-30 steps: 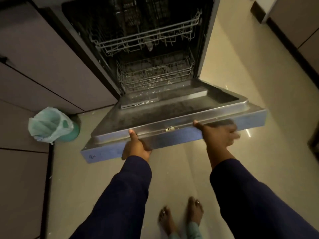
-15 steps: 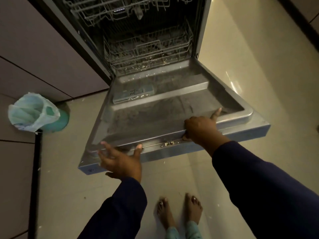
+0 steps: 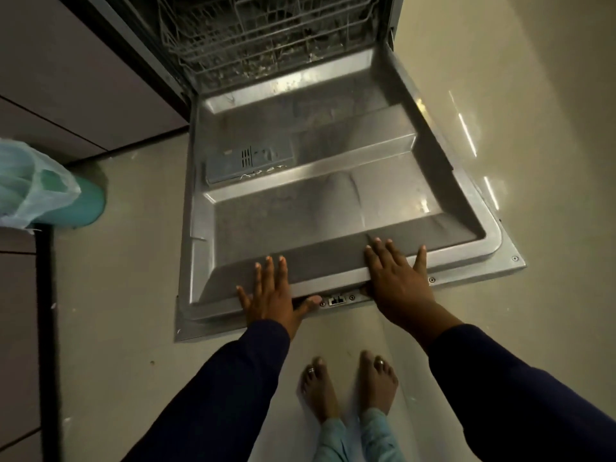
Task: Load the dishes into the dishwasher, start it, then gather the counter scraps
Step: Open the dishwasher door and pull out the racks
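The dishwasher door (image 3: 333, 195) has been lowered from a half-raised tilt a second ago and is now laid out nearly flat over the floor (image 3: 116, 295), hinged at the open tub. The grip on its front lip has been given up: both palms are now spread on top of the near edge. By that the opening step is judged all but finished, with the lower rack (image 3: 266, 38) exposed for loading; no dishes are seen in it yet, and none are in view.

The door's inner face is seen as dull brushed steel, pressed into shallow stepped panels with rounded corners, streaked with dried residue. The rack is made of thin coated wire in a grid, flecked with pale specks. A grey plastic detergent box (image 3: 248, 161) with a slotted vent is set into the panel. A small metal latch (image 3: 336, 300) is noted between the wrists.

The left hand (image 3: 270, 295) is held wide, fingers straight, pressed flat. The right hand (image 3: 396, 278) is likewise splayed and flat.
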Tool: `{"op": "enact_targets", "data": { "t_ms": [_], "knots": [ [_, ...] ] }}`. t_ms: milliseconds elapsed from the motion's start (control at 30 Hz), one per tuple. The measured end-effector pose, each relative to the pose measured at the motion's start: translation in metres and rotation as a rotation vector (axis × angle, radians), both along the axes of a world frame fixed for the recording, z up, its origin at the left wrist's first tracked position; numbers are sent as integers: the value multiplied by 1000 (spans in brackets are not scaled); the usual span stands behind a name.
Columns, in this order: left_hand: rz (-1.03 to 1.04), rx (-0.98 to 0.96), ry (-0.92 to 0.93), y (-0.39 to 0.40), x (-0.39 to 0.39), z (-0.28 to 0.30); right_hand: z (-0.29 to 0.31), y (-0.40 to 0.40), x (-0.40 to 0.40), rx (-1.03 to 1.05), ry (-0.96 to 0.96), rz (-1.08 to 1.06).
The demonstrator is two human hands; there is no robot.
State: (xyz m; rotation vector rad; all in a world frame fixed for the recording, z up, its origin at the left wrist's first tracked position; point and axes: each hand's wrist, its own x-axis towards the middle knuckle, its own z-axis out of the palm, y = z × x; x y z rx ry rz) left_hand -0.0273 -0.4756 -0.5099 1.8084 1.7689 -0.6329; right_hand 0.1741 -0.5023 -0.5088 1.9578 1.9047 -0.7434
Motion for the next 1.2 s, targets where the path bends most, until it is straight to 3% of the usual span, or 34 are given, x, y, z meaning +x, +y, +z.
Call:
{"op": "enact_targets", "data": {
  "t_ms": [400,767,967,1200],
  "knots": [
    [-55,-169,24,-16,-10,-99,-111,-25,1,-113,12,12],
    [-86,-264,53,-7,-11,-139,-152,-23,2,-213,22,24],
    [17,-233,16,-13,-8,-100,-127,-12,4,-364,102,-78],
    [99,-116,-3,29,-9,17,-17,13,-7,-313,243,-229]
  ]
}}
